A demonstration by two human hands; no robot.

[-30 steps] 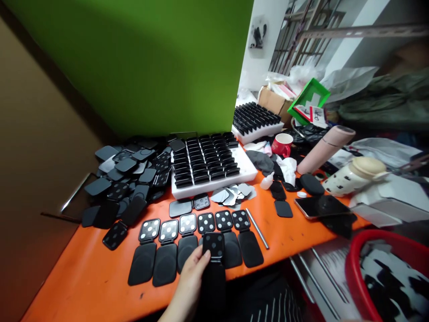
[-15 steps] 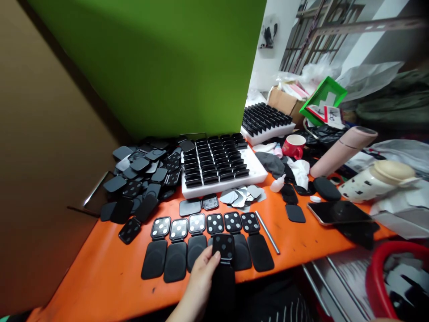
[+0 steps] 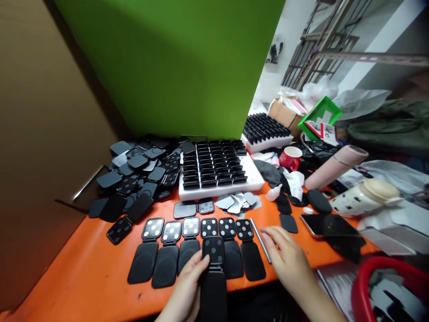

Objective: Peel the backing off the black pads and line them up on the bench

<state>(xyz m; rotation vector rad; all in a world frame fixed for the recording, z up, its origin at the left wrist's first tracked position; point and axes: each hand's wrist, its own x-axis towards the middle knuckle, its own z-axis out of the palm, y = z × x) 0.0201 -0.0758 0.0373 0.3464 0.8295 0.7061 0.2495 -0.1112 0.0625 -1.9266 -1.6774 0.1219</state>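
A black hinged piece with round dots [image 3: 213, 251] is in my left hand [image 3: 187, 286], thumb on its upper panel, at the front edge. Behind and beside it, several hinged black pieces lie open in a row [image 3: 164, 264], light round dots on their upper squares. My right hand [image 3: 288, 259] is by the thin metal rod [image 3: 260, 240], fingers bent and slightly apart, its fingertips close to the rod; whether they touch it is unclear. Another open hinged piece [image 3: 185, 209] lies behind the row, near a small pile of thin grey plates [image 3: 238, 202].
White foam tray [image 3: 256, 175] with rows of black pieces; heaped black pieces [image 3: 134, 167] on the left. To the right are a red mug [image 3: 291, 157], a phone [image 3: 328, 226], a pink flask [image 3: 337, 166] and a red basin [image 3: 360, 286]. A green panel [image 3: 174, 67] stands behind.
My right hand has come into view from the lower right, beside the rod. My left hand still holds the hinged piece. The camera view has shifted slightly.
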